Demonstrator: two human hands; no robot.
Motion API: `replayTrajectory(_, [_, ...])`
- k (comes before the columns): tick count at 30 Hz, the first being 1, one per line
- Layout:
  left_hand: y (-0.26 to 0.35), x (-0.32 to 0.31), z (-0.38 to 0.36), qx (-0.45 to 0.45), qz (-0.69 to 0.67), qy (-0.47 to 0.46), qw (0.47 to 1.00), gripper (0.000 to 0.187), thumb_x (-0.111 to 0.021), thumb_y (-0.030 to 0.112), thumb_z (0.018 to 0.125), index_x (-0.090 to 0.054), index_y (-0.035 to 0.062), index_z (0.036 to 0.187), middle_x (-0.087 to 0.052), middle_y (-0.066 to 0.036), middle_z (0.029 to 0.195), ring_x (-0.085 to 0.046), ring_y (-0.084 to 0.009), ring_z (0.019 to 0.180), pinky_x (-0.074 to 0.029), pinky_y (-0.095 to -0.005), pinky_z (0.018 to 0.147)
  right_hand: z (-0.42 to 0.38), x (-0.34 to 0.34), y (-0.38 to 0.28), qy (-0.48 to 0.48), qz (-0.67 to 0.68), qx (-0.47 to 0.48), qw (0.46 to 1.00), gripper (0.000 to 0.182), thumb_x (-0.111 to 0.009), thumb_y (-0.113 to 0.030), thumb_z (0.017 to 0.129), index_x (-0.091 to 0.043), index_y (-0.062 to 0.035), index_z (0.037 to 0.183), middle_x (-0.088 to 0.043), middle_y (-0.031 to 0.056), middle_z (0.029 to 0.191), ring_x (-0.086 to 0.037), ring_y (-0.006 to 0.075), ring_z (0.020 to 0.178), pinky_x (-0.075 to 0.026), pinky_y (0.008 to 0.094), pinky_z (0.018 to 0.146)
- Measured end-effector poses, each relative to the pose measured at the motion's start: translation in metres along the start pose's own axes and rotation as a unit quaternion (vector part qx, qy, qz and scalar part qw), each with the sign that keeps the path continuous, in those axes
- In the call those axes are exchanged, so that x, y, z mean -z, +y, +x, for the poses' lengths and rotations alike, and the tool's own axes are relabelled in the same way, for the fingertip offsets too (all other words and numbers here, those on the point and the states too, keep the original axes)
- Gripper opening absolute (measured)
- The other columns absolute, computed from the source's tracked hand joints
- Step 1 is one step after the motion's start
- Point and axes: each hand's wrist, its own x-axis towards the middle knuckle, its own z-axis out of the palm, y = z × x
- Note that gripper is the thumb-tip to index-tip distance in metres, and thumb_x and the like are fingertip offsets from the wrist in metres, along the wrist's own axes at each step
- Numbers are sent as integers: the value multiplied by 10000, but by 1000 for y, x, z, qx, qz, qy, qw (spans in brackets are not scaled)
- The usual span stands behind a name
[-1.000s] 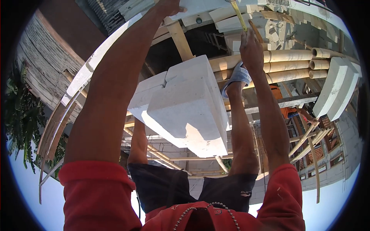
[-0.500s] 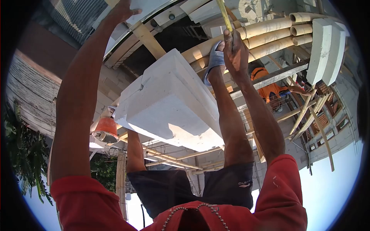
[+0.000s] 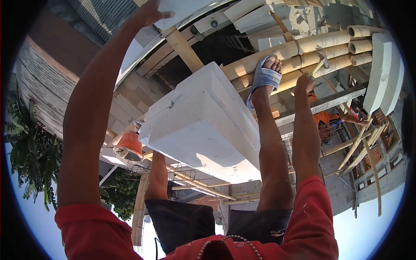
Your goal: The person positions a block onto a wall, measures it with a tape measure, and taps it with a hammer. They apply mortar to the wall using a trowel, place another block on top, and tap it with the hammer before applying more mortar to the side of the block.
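My left hand (image 3: 150,14) reaches up to the top edge of the view, its thumb stretched out against a pale, smooth block (image 3: 186,8); the frame partly cuts off its other fingers. On the right, my right hand (image 3: 305,84) is closed round the yellowish handle of a hammer (image 3: 320,66), whose metal head shows over the bamboo poles (image 3: 320,41). Between my arms and legs sits a stack of large white blocks (image 3: 195,117), with neither hand on it. My sandalled foot (image 3: 266,78) stands beside the stack, by the bamboo.
A red bucket (image 3: 129,145) hangs or stands left of the blocks. More white blocks (image 3: 381,71) lean at the far right, near a wooden beam (image 3: 323,104). Beyond it, lower down, is a person in orange (image 3: 323,118). A dark opening (image 3: 203,52) lies past the blocks.
My right hand has swung outward to the right, lowering the hammer from upright to a slant near the poles. My left hand stays by the pale block. The view has shifted slightly.
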Motion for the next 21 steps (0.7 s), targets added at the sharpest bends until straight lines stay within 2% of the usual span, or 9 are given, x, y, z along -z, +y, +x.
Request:
replayTrajectory(1, [-6,-3,4,-4,21,2,1000,698,-616,360,962,-345,76,1539,-385,-192,1564,-362,-355,1442,-291,-459,1200,13,-58,48,18,-235,255,938,446,-472,-304,1007,-495,43,1286,-599,268,1216,-607,387,1147,-464,499,1018])
replayTrajectory(2, [-13,-6,9,-8,41,6,999,675,-592,375,974,-355,88,1537,-396,-190,1558,-369,-355,1438,-298,-461,1194,12,-115,82,118,-383,463,791,472,-475,-269,1001,-433,39,1356,-550,283,1303,-567,397,1220,-449,501,1049])
replayTrajectory(3, [-23,-8,18,3,67,-4,998,669,-567,399,981,-357,92,1536,-396,-185,1560,-370,-353,1437,-306,-463,1190,18,-143,99,198,-426,529,706,519,-477,-234,995,-372,35,1426,-501,298,1390,-527,407,1293,-435,502,1080])
replayTrajectory(5, [-43,-11,36,31,118,-24,992,662,-517,446,994,-361,99,1536,-397,-176,1562,-373,-350,1436,-321,-466,1180,10,-118,72,142,-403,483,764,522,-497,-239,990,-364,21,1423,-502,295,1382,-517,402,1308,-431,493,1087])
replayTrajectory(8, [31,3,-32,77,99,44,991,695,-462,506,1000,-332,101,1549,-363,-173,1582,-345,-351,1454,-303,-473,1190,47,-29,29,-1,-293,179,939,560,-547,-271,958,-372,21,1403,-506,280,1385,-517,393,1310,-439,492,1081])
replayTrajectory(14, [62,22,-52,127,22,14,992,670,-392,497,1034,-286,105,1567,-311,-176,1608,-308,-353,1475,-258,-474,1214,16,6,-22,-34,-167,-98,981,645,-647,-335,895,-386,21,1364,-512,252,1390,-518,377,1315,-455,489,1069])
replayTrajectory(16, [-5,1,-8,84,33,45,995,646,-385,475,1041,-312,86,1552,-327,-188,1596,-322,-358,1466,-270,-475,1208,80,-47,64,21,-283,36,958,671,-654,-353,853,-386,20,1343,-503,251,1375,-523,354,1303,-452,477,1060])
replayTrajectory(19, [-35,-6,9,67,37,42,996,642,-387,462,1045,-334,48,1532,-350,-211,1577,-335,-372,1456,-283,-482,1201,26,-124,94,103,-514,348,777,613,-513,-261,966,-294,53,1445,-393,267,1488,-411,373,1400,-314,464,1177])
replayTrajectory(21, [-47,-11,23,31,35,36,998,647,-390,457,1046,-335,27,1525,-363,-230,1563,-339,-381,1451,-286,-489,1199,-25,-127,68,127,-561,432,695,609,-467,-235,1004,-245,63,1487,-343,269,1535,-377,374,1431,-280,457,1211])
